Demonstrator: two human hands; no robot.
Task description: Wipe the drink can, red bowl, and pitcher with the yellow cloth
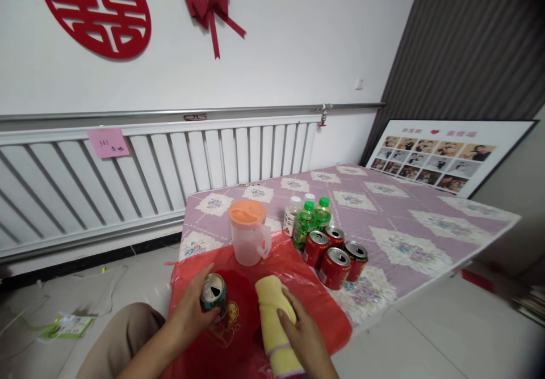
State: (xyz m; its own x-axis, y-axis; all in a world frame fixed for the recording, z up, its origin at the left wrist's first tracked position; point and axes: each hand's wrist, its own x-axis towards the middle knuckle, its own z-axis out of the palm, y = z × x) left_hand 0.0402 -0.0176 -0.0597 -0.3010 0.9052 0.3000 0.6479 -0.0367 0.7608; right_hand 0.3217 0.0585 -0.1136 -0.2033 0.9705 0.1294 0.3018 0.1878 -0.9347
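**Can in left hand, cloth under right**

Left hand (193,311) fingers clamped round an opened can (213,293) over the red sheet (315,302), at 6 o'clock from the jug (248,240). Probably light, thin-walled, slippery, dentable: best held mid-wall. Right hand (300,331) fingers curled on a soft yellow cloth (270,305) at the can's 3 o'clock.

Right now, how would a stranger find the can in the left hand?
On the table, look at the red sheet near its front corner. The left hand grips a can there; it is green, unlike the four red cans.
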